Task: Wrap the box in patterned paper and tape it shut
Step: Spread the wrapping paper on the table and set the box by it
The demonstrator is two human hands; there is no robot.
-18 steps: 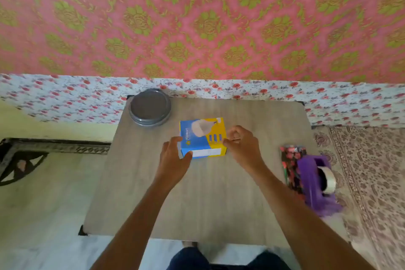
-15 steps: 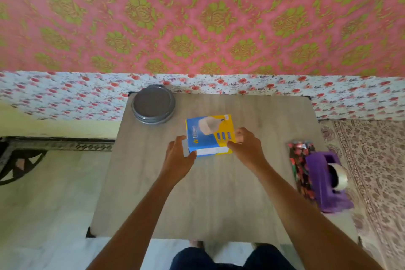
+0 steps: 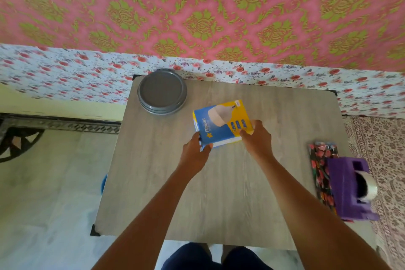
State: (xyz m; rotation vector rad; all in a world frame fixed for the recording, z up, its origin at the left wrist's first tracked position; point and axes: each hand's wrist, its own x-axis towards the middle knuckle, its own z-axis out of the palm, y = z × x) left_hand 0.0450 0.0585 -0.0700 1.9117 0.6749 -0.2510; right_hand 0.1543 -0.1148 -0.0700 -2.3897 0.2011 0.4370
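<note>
On the head camera we hold the box tilted over the table at mid-frame, left hand curled round its lower left corner and right hand pinching its right edge. It looks light, stiff and slightly slick, so we judge opposite edges the best hold. Bare tabletop fills the lower frame, with the round tin near at upper left and the paper and tape dispenser at the right edge.

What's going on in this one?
A person grips a blue and yellow Flipkart bulb box with both hands over the middle of a wooden table: the left hand at its near left corner, the right hand at its near right corner. The box is bare; wrapping has not begun. The floral wrapping paper lies at the table's right edge, partly under a purple tape dispenser. A grey round container sits far left.
</note>
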